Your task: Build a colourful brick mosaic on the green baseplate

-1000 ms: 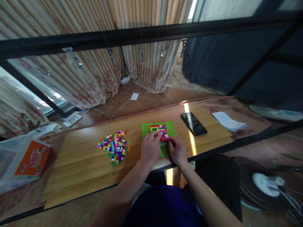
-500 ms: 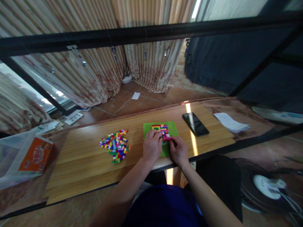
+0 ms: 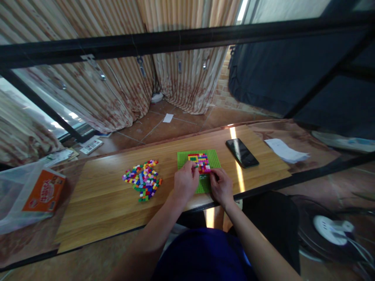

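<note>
A green studded baseplate [image 3: 213, 156] lies on the wooden board, carrying a patch of small coloured building bricks [image 3: 202, 160] in red, yellow, pink, white and purple. Over the left part of the plate, my left hand [image 3: 186, 179] is closed with fingertips pinched at the patch's edge; whatever lies between them is too small to make out. At the patch's near right corner, my right hand [image 3: 221, 184] has its thumb and finger closed by a pink brick [image 3: 208, 170]. Loose bricks [image 3: 145, 180] are heaped to the left of the plate.
A black phone [image 3: 241, 153] lies right of the plate, with white paper [image 3: 285, 151] beyond it. At far left stands a clear plastic bin [image 3: 20, 195] with an orange box [image 3: 44, 191]. A dark metal bar [image 3: 187, 39] crosses above the wooden board [image 3: 99, 203].
My left hand has shifted slightly left and back from the patch, uncovering more bricks. My right hand stays almost in place.
</note>
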### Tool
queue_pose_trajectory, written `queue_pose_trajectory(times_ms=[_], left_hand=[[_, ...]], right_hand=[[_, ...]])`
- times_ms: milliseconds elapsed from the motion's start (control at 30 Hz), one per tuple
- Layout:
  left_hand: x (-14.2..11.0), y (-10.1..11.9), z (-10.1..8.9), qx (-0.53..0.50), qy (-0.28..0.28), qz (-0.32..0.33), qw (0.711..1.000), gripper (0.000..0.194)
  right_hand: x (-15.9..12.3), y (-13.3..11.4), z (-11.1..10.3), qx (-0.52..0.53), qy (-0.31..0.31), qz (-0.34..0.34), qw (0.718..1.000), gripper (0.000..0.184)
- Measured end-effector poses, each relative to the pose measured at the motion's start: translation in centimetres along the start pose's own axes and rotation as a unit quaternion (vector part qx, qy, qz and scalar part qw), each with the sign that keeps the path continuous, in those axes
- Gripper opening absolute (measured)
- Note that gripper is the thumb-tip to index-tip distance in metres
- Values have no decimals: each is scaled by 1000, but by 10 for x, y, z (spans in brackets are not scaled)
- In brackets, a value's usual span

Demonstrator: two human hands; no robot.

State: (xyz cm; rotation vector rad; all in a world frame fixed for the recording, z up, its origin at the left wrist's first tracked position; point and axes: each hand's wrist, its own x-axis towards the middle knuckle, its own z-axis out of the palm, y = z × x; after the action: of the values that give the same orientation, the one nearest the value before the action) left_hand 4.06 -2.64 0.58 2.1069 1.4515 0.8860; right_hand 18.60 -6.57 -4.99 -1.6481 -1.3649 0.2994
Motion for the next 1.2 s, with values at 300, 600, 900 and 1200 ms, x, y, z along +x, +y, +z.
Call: queue_pose_trajectory(times_ms=[300, 600, 900, 1200], left_hand=[[4, -6, 3, 28, -13, 78, 996, 15], [6, 5, 5, 137, -33, 92, 986, 14], [9, 4, 15, 140, 3, 71, 988, 13], [1, -4, 17, 102, 34, 87, 990, 15]], right_hand=[[0, -2, 0, 9, 2, -1, 1000, 20], [0, 0, 1, 15, 5, 3, 1000, 19], [0, -1, 1, 12, 8, 3, 1000, 19], [0, -1, 1, 7, 6, -7, 1000, 20]])
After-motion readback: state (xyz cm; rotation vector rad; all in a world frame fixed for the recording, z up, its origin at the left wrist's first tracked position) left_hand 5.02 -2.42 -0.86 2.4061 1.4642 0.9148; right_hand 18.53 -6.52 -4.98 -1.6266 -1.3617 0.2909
